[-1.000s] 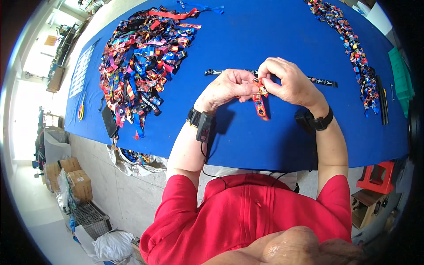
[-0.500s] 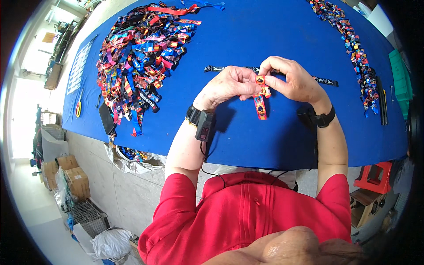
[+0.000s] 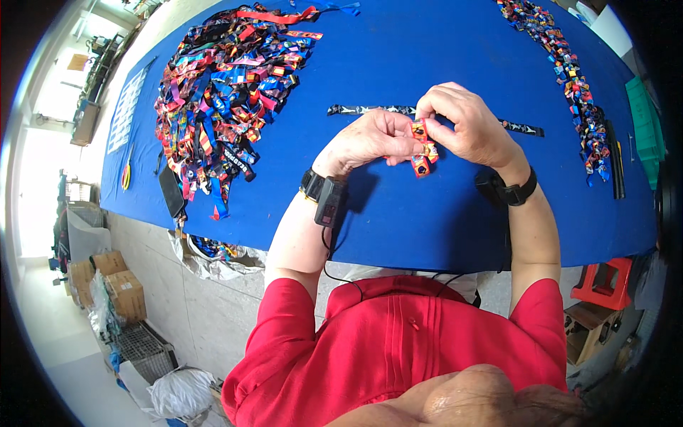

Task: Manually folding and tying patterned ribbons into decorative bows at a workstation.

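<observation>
Over the middle of the blue-covered table, my left hand [image 3: 371, 140] pinches a short red and yellow printed fabric strap [image 3: 421, 169] between thumb and fingers. My right hand [image 3: 468, 127] grips the upper part of the same strap, fingertips close to those of the left. Folded pieces of the strap show between and just below both hands; its exact fold is partly covered by fingers. Behind the hands a black strap with a white pattern [image 3: 524, 129] lies crosswise on the cloth, its middle hidden by my hands.
A large heap of colourful straps [image 3: 231, 92] covers the table's left side. A long row of folded straps [image 3: 562, 71] runs down the right, beside black rods [image 3: 615, 160] and a green crate [image 3: 646, 128]. Yellow-handled scissors [image 3: 126, 174] lie at the far left.
The strap's hanging end has become shorter and is drawn up nearer my fingers. Both hands stay in nearly the same place.
</observation>
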Tool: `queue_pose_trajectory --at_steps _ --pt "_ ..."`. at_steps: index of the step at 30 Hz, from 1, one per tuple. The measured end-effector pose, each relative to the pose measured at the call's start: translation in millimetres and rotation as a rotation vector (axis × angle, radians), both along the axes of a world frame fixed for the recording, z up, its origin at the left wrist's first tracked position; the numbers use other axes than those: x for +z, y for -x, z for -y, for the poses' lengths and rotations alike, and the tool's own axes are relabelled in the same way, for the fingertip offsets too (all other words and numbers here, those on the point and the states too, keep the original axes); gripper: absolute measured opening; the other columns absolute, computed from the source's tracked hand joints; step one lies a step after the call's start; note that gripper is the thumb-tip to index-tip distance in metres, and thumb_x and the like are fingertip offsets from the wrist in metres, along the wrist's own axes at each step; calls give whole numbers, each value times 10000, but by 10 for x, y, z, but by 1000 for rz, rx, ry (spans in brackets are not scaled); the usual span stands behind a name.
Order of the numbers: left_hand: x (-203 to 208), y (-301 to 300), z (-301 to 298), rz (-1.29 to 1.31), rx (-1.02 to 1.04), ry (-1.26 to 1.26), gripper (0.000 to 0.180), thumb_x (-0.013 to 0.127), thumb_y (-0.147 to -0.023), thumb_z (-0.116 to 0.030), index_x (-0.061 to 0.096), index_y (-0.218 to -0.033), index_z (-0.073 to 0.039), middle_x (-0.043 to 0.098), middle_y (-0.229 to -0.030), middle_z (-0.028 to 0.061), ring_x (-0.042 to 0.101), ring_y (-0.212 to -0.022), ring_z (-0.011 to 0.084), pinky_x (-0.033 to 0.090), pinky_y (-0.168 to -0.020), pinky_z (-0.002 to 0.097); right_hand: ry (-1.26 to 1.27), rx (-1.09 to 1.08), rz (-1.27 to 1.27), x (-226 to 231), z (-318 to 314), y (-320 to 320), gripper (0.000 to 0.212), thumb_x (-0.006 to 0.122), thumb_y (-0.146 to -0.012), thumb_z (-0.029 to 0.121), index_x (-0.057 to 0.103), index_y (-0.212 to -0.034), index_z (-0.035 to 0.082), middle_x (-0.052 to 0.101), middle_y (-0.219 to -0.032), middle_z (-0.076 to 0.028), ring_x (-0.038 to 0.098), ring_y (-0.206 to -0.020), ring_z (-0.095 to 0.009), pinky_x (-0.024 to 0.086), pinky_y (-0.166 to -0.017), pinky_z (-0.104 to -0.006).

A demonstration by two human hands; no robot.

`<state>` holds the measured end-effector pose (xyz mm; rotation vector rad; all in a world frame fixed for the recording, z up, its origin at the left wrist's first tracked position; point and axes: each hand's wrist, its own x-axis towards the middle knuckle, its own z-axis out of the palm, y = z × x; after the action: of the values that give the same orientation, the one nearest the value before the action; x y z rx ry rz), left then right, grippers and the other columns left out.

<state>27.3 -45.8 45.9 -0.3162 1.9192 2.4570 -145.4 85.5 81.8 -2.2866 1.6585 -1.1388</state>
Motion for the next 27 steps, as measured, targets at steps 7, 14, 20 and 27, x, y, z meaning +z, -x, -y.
queue_pose_trajectory --at_steps 7,14,20,27 --pt "43 9 -2 4 112 -9 112 732 -867 -103 667 -825 -22 628 -692 12 513 -571 65 392 -521 213 -183 -89 275 -70 -20 59 63 597 -891 32 585 -953 24 633 -852 -58 618 -788 -169 493 -752 -306" --pt "-44 -9 109 -48 212 -58 107 703 -895 -109 678 -932 -12 659 -793 24 530 -602 68 400 -537 205 -490 63 628 -113 2 23 140 622 -959 95 573 -1054 6 599 -876 12 544 -798 -56 470 -730 -226" --pt "-117 6 123 -71 204 -99 120 676 -928 -142 677 -973 -31 674 -826 19 573 -637 80 431 -559 210 -491 -3 498 -113 -11 75 123 668 -906 107 577 -909 25 583 -809 7 520 -741 -81 448 -687 -249" --pt "-51 27 65 -126 255 -105 132 683 -935 -163 653 -938 -35 683 -800 38 613 -623 85 492 -544 228 -474 -73 333 -174 -14 119 209 664 -844 95 486 -756 28 527 -707 -22 486 -689 -109 406 -627 -286"
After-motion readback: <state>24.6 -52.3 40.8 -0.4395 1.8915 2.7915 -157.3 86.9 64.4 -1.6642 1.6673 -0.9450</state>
